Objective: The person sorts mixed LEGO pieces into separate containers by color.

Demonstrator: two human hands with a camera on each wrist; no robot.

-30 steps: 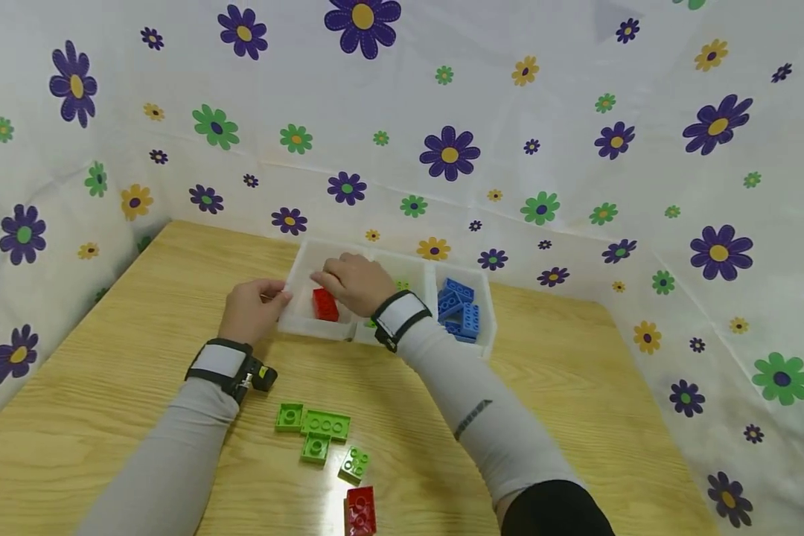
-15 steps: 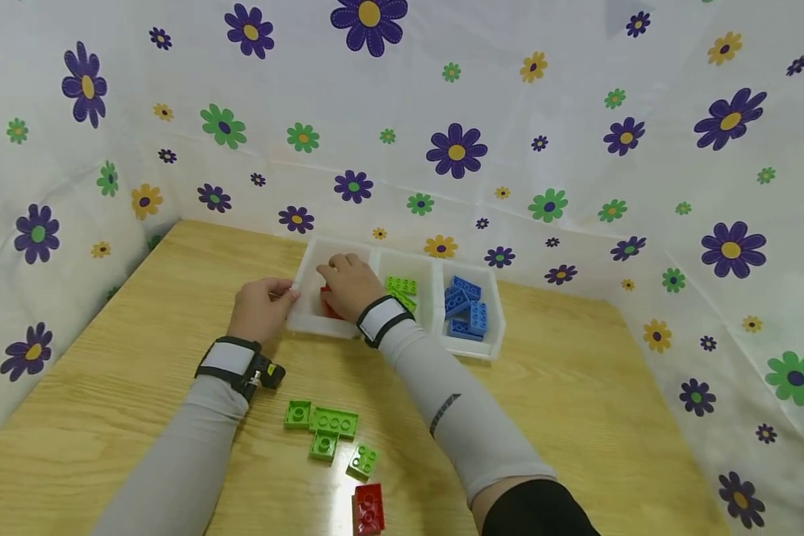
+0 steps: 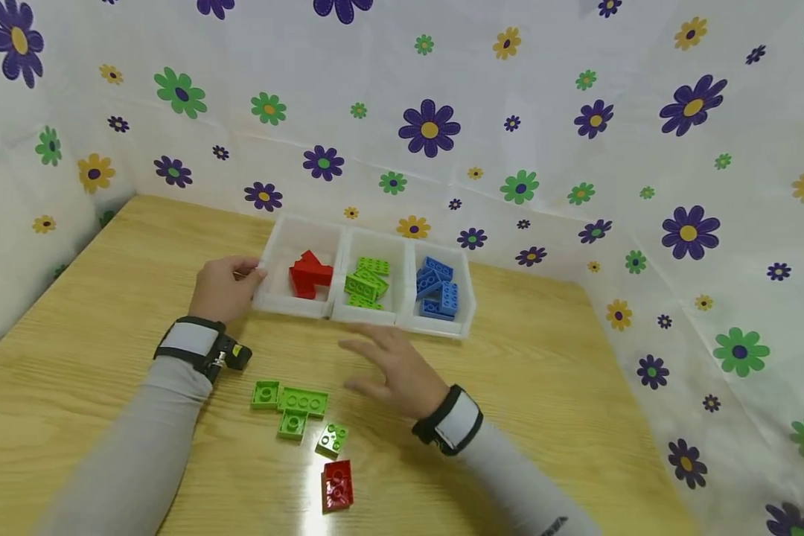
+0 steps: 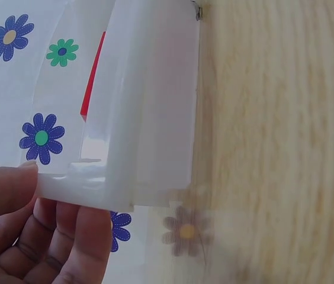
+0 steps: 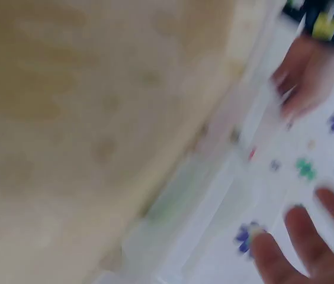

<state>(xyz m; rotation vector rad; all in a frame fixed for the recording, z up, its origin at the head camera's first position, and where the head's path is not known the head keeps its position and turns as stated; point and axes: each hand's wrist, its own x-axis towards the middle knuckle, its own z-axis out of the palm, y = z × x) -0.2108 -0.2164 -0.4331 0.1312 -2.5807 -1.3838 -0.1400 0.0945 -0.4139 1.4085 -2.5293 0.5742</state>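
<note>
A white three-compartment bin [image 3: 299, 306] stands at the back of the table. My left hand [image 3: 224, 289] pinches its left rim between thumb and fingers, as the left wrist view shows up close. Red bricks [image 3: 310, 275] lie in the left compartment, green bricks [image 3: 367, 283] in the middle one and blue bricks [image 3: 437, 287] in the right one. In front of the bin my right hand [image 3: 402, 370] hovers over the table, fingers spread and holding nothing. In the blurred right wrist view those fingers [image 5: 309, 236] also look spread.
Several loose green bricks [image 3: 303, 403] lie on the wooden table [image 3: 529, 380] in front of the bin, left of my right hand. A dark red brick [image 3: 337, 485] lies nearer the front. White flowered cloth [image 3: 368, 126] encloses the back and sides.
My right hand has left the red compartment and moved toward me and to the right. Several red bricks now show there. My left hand stays at the bin's rim; the head view has shifted.
</note>
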